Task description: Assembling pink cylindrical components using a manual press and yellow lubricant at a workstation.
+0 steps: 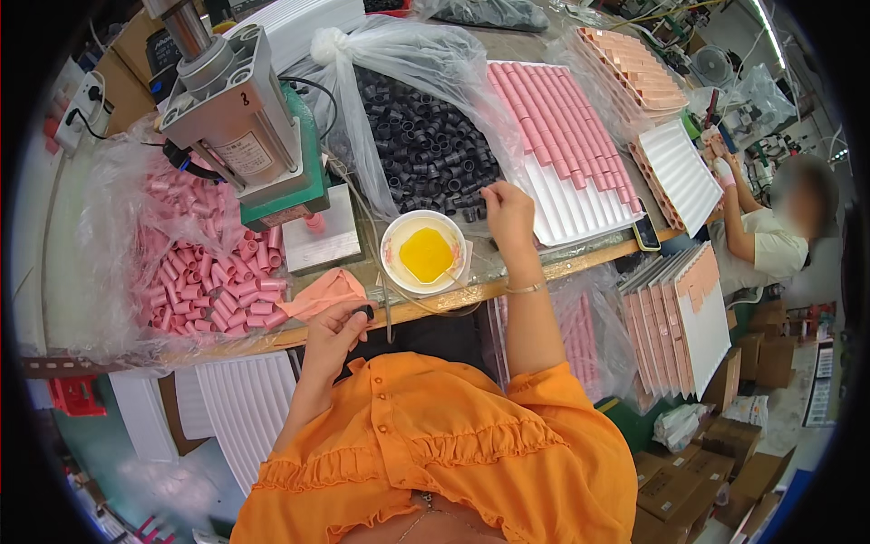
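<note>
A small black plastic ring (pixel 364 311) is pinched between the thumb and fingers of my left hand (pixel 332 337), just over the table's front edge. My right hand (pixel 510 214) reaches to the right edge of a heap of short black plastic rings (pixel 426 136) lying in a clear bag. Its fingertips are closed together at the heap, and whatever is between them is too small to make out. Between my hands stands a white bowl (pixel 391 243) with yellow liquid (pixel 426 256) in it. A salmon-coloured cloth (pixel 323 292) lies beside my left hand.
At the left stands a press (pixel 245 136), a pink piece (pixel 314 222) under it. Loose pink tubes (pixel 217 281) fill a plastic bag. A white ribbed tray (pixel 566 213) holds rows of pink tubes (pixel 566 118). A phone (pixel 646 232) lies at the edge. A co-worker (pixel 770 231) sits far right.
</note>
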`<state>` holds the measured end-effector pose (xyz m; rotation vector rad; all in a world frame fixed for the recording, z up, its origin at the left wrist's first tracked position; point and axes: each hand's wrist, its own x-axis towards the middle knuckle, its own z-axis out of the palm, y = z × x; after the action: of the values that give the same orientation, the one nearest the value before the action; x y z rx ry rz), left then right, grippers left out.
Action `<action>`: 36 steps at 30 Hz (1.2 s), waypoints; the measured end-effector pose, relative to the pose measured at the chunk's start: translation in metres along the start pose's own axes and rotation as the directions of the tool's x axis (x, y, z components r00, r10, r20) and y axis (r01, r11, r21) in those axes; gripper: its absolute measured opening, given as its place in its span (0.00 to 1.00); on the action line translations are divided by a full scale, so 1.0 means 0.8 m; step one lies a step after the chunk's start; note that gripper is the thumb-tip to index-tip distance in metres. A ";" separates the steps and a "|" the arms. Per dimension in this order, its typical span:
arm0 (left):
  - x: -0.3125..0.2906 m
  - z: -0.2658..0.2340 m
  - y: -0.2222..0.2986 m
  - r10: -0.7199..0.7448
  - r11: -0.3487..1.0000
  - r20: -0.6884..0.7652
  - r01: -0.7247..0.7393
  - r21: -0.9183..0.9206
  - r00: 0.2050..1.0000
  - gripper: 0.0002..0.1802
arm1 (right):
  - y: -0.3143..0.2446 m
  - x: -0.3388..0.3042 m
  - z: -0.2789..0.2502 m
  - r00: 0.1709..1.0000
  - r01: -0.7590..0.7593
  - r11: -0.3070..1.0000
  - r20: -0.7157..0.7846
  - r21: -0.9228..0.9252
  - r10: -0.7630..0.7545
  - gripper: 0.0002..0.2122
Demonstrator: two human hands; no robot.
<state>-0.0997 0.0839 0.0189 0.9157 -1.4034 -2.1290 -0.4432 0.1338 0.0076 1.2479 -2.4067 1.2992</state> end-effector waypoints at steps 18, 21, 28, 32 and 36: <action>0.015 0.017 0.007 -0.027 0.977 0.106 0.049 -0.206 0.994 0.25 | -0.139 -0.123 -0.141 0.930 0.038 0.996 0.362 0.083 -0.066 0.12; 0.007 0.026 -0.008 -0.052 0.966 0.063 0.066 -0.249 0.997 0.24 | -0.184 -0.125 -0.084 0.863 0.148 0.941 0.424 0.304 -0.273 0.08; -0.028 0.003 0.004 -0.059 0.968 0.021 0.063 -0.244 0.998 0.22 | -0.198 -0.143 -0.016 0.788 0.218 0.818 0.398 0.533 -0.469 0.06; -0.007 -0.062 0.024 0.553 0.550 -0.171 -0.203 0.810 0.815 0.06 | -0.182 -0.122 -0.026 0.869 0.154 0.854 0.344 0.496 -0.357 0.06; 0.012 -0.189 0.050 0.659 0.035 -0.046 0.030 0.999 0.751 0.12 | -0.137 -0.090 -0.051 0.953 0.118 0.963 0.246 0.243 -0.178 0.06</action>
<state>0.0025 -0.0343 0.0123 1.2161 -2.3559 -0.1252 -0.3281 0.1767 0.0689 1.7333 -2.3218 1.4769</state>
